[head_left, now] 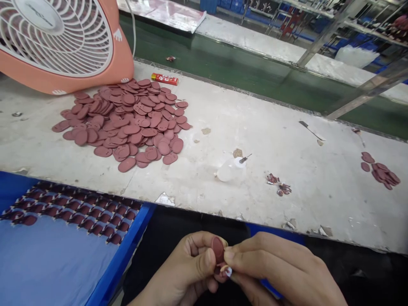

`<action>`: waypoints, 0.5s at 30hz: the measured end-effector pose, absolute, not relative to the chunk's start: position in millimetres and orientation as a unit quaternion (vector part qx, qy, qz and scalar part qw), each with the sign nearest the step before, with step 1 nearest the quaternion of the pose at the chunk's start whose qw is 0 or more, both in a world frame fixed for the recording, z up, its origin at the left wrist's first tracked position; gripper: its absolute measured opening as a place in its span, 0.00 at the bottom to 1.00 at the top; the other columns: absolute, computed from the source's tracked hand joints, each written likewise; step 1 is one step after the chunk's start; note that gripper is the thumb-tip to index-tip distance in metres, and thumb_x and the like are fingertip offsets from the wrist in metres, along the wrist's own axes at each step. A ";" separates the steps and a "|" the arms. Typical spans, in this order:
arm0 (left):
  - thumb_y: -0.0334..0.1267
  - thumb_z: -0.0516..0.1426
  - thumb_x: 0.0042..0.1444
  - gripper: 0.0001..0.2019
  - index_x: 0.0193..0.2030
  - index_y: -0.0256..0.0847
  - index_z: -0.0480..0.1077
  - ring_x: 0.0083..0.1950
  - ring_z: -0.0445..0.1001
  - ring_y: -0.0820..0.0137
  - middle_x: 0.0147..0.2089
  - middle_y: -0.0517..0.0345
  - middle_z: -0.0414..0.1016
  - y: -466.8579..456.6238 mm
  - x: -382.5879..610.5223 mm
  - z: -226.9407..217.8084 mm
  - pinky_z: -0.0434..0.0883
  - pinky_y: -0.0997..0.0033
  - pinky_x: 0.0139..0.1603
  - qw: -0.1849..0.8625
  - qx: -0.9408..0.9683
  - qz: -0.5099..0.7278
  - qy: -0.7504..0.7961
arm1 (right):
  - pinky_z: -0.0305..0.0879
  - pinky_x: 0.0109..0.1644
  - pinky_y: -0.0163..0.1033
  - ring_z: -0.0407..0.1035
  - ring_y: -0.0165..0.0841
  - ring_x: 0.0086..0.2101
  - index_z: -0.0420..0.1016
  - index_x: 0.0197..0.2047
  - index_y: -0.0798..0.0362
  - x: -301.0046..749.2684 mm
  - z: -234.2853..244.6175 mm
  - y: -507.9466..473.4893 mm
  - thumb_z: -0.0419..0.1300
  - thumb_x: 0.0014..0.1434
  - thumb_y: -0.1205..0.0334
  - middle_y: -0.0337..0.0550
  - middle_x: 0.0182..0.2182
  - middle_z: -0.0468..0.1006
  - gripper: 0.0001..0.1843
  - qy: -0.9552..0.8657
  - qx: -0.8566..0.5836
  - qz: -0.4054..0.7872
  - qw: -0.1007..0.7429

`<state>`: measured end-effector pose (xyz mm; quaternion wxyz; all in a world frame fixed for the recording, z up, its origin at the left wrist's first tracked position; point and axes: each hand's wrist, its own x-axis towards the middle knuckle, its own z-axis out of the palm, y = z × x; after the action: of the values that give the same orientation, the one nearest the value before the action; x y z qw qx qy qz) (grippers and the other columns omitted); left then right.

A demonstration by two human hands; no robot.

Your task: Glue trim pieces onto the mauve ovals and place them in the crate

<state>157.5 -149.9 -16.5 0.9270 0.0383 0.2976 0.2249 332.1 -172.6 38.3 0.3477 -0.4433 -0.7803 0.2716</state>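
Observation:
In front of my lap, my left hand point(194, 267) pinches a maroon oval disc point(218, 250) upright between thumb and fingers. Just below the disc, a small maroon, peach and white painted piece point(225, 270) sits against it. My right hand point(270, 267) comes in from the right, its fingertips closed at the disc's edge and around the small piece. Part of both items is hidden by my fingers. On the table above lie a small heap of similar painted pieces point(280, 185) and a translucent squeeze bottle point(231, 170) with a thin metal tip.
A large pile of maroon discs point(127, 123) lies by an orange fan point(123, 55). Beside them is a red tube-like packet point(165, 79). More discs point(382, 174) and a thin blade-like tool point(310, 129) are at right. A blue tray point(105, 272) holds rows of assembled pieces.

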 end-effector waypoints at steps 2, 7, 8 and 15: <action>0.42 0.72 0.39 0.14 0.28 0.35 0.78 0.25 0.70 0.80 0.24 0.62 0.74 -150.7 158.0 -17.0 0.66 0.85 0.25 0.927 0.032 0.230 0.295 | 0.74 0.43 0.25 0.76 0.27 0.35 0.75 0.43 0.58 331.7 37.7 -173.2 0.61 0.59 0.78 0.44 0.35 0.81 0.10 -0.776 -0.449 0.271 0.350; 0.42 0.72 0.40 0.13 0.29 0.36 0.79 0.25 0.70 0.81 0.24 0.61 0.75 -153.5 160.8 -21.1 0.67 0.85 0.27 0.925 0.030 0.237 0.297 | 0.73 0.43 0.25 0.76 0.27 0.35 0.74 0.43 0.59 332.0 36.1 -174.3 0.60 0.61 0.76 0.43 0.34 0.80 0.08 -0.782 -0.454 0.268 0.334; 0.43 0.72 0.40 0.13 0.29 0.36 0.79 0.25 0.70 0.81 0.24 0.61 0.75 -154.1 161.6 -22.4 0.67 0.85 0.26 0.924 0.032 0.243 0.295 | 0.73 0.43 0.25 0.76 0.27 0.35 0.74 0.43 0.58 332.1 36.2 -174.0 0.60 0.61 0.76 0.43 0.34 0.79 0.08 -0.782 -0.455 0.266 0.332; 0.44 0.71 0.42 0.13 0.28 0.37 0.80 0.24 0.68 0.81 0.23 0.61 0.72 -156.8 161.2 -27.2 0.68 0.86 0.24 0.922 0.047 0.262 0.283 | 0.73 0.43 0.25 0.76 0.27 0.35 0.74 0.44 0.59 329.3 36.7 -172.1 0.59 0.62 0.76 0.43 0.34 0.79 0.08 -0.782 -0.451 0.262 0.339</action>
<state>161.2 -156.8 -27.2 0.9215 0.0468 0.2831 0.2617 329.3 -172.1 36.7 0.3394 -0.4515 -0.7825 0.2620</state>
